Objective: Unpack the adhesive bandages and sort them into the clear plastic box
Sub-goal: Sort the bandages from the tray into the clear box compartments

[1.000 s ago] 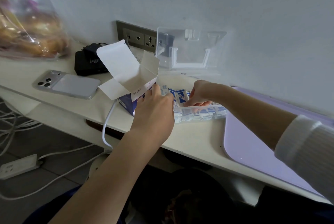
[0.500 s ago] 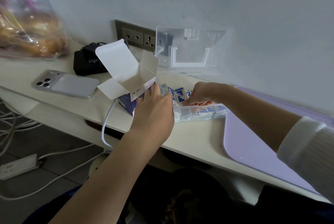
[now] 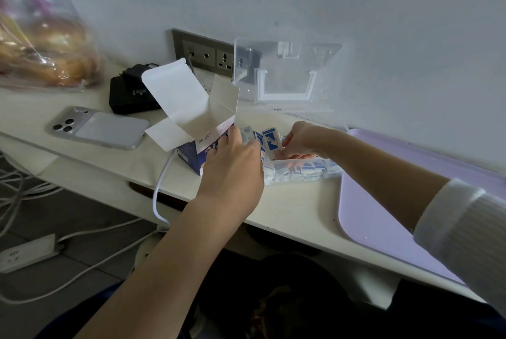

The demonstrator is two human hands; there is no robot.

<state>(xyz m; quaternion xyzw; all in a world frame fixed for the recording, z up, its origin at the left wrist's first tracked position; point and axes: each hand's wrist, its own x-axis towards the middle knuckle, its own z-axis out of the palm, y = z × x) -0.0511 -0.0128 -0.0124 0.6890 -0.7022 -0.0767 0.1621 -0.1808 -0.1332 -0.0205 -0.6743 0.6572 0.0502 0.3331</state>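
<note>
My left hand (image 3: 232, 166) lies loosely spread against the box (image 3: 301, 171) end, I judge to steady it. Just beyond, my right hand (image 3: 301, 140) pinches upright bandages (image 3: 271, 141), seemingly squaring them inside; the carton (image 3: 197, 119) gapes beside my left fingertips.

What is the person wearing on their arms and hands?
Both hands are bare: no gloves, rings or watch show. The left hand and its forearm are uncovered all the way to the bottom of the picture. The right hand has a bare forearm too, but further up there is a white ribbed sleeve, pushed back from the wrist.
</note>
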